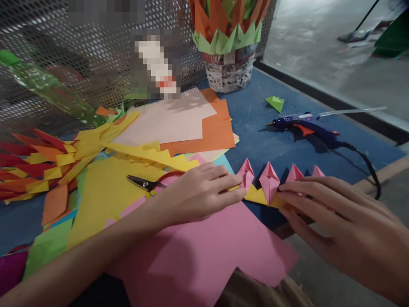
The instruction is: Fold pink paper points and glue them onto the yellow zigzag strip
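Observation:
A yellow paper strip (256,195) with several folded pink paper points (269,178) along it lies near the table's front edge. My left hand (204,189) grips the strip's left end, its fingers pressed together. On the right side, my right hand (329,213) has fingers and thumb closed on the strip, covering the lower parts of the pink points there. Below my left arm spreads a large pink paper sheet (204,251). Scissors (145,184) with dark blades lie just behind my left wrist, their handles partly hidden.
A blue glue gun (306,125) rests at the right, its cord dropping over the edge. Behind stands a pot (231,72) with paper leaves. Orange paper (219,128), yellow folded strips (153,155) and a tilted green plastic bottle (54,89) occupy the left and back.

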The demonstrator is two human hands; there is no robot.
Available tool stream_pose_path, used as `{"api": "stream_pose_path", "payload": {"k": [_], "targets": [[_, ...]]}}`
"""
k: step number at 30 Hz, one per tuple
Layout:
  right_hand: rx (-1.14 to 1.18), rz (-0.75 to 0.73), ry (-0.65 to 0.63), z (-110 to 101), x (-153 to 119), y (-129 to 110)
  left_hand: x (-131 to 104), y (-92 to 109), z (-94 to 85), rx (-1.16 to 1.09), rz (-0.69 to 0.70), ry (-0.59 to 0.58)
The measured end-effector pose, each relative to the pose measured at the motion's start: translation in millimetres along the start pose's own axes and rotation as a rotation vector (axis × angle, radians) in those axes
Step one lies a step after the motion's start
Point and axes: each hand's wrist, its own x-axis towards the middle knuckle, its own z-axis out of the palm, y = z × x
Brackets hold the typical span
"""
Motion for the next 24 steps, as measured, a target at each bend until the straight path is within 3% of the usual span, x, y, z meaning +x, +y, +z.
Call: {"api": "stream_pose_path", "payload": {"k": [7, 13, 19, 24], "targets": [[-0.070, -0.040, 0.077, 3, -10, -1, 3, 3, 0.6, -0.027, -0.031, -0.040], [-0.129, 0.040, 0.121, 7, -16, -5, 5, 13, 2.7, -0.072, -0.100, -0.004], [-0.069, 0.124, 0.216, 22, -12, -10, 13, 13, -1.8, -0.400, -0.311, 0.025], [-0.022, 0.141, 0.261, 24, -9, -14, 30, 16, 1.3, -0.337, -0.461, 0.075]]}}
